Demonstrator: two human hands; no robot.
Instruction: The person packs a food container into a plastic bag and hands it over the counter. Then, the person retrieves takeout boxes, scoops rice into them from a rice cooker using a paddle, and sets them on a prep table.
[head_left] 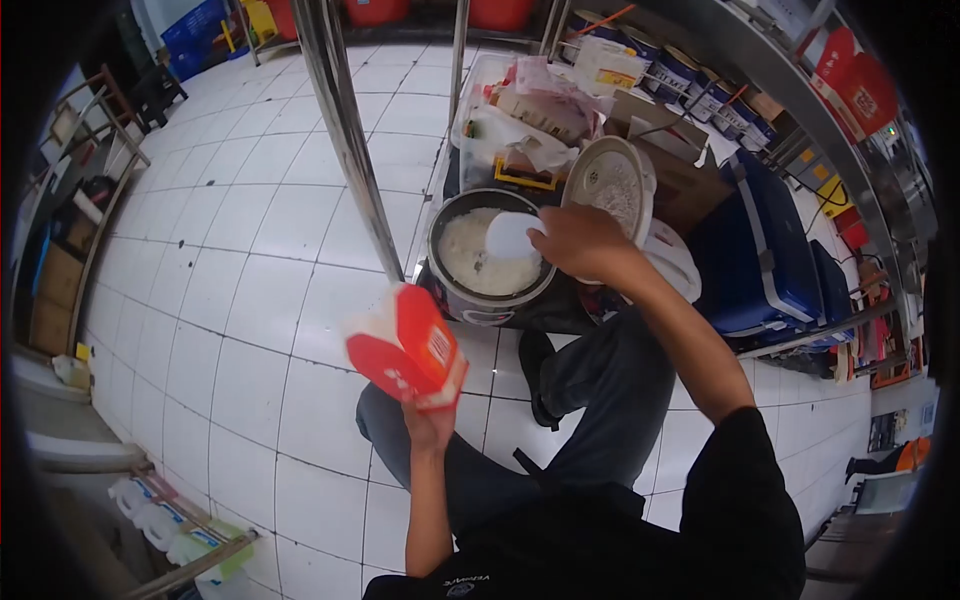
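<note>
Red carton (425, 352) tilts near the rice cooker (487, 308), the left hand (430, 425) gripping its base; looks like light, bendable card, best held low and gently! Right hand (580, 242) clutches the white paddle (512, 236) over the rice (472, 258), likely soft and clingy.

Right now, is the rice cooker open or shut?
Open. The rice cooker has its lid raised, and white rice shows inside.
</note>
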